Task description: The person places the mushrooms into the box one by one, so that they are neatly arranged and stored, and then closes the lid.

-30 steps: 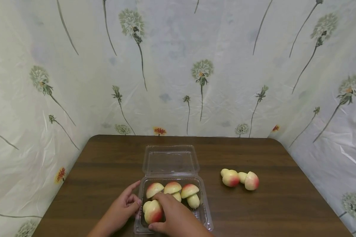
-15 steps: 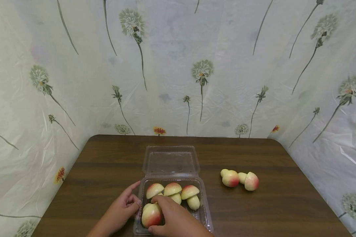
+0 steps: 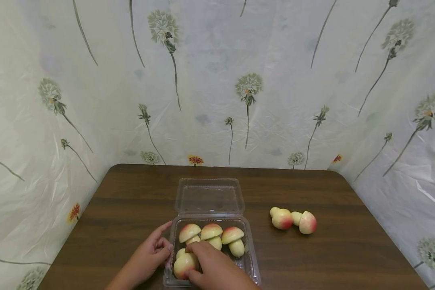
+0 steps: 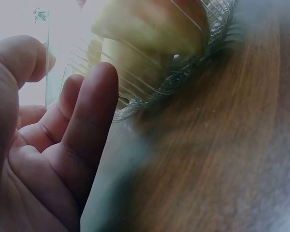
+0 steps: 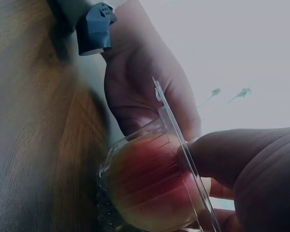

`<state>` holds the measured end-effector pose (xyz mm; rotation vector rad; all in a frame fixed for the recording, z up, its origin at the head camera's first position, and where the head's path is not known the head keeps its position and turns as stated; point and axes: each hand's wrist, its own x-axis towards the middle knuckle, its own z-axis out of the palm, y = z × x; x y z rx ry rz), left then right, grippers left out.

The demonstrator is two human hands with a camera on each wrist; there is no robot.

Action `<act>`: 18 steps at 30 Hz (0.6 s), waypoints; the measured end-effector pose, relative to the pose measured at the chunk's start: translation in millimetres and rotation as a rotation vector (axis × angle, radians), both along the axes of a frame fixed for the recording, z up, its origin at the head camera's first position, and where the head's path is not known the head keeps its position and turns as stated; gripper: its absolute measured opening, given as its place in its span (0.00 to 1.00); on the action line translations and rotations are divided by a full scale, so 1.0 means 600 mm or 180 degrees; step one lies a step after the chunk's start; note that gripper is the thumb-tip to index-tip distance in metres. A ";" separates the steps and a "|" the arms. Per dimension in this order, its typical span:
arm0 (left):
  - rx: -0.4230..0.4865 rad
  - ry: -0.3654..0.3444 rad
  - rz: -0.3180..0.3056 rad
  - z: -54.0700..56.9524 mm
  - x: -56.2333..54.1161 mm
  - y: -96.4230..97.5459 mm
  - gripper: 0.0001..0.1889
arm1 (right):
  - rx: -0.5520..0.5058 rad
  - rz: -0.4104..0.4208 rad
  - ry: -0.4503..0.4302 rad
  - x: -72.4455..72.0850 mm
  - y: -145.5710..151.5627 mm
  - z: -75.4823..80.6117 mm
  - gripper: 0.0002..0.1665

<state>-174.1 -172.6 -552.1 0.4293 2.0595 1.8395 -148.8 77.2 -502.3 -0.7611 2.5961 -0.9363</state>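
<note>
Holding: the right hand (image 3: 215,264) has thumb and fingers curled round 1 yellow-and-red mushroom (image 3: 185,266).
Its place: inside the clear container (image 3: 253,252), near left.
Left hand (image 3: 150,254): beside the container's left rim, index finger extended, other fingers loosely bent.
Far row: 3 similar mushrooms (image 3: 212,232) inside the container.
Lid (image 3: 210,197): folded back, far side.
Table (image 3: 130,205): 2 loose mushrooms (image 3: 282,219) lie right, well apart from the container.
In the way: the right hand hides part of the held mushroom.
Behind: flower-printed sheeting (image 3: 210,60).
</note>
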 end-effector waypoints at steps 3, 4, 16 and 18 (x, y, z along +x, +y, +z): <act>-0.0007 0.0010 0.0009 -0.001 0.000 0.000 0.38 | -0.0001 0.0051 0.0106 0.000 0.001 0.000 0.19; -0.0006 0.0014 0.0012 -0.002 0.000 0.000 0.38 | -0.0002 0.0070 0.0148 0.000 0.001 0.001 0.18; -0.0053 0.0061 0.0075 -0.004 -0.002 0.001 0.38 | 0.0218 0.0028 0.0459 0.005 -0.001 0.005 0.25; -0.0069 0.0065 0.0080 -0.003 -0.002 0.002 0.38 | 0.0234 0.0001 0.0518 0.007 -0.001 0.005 0.25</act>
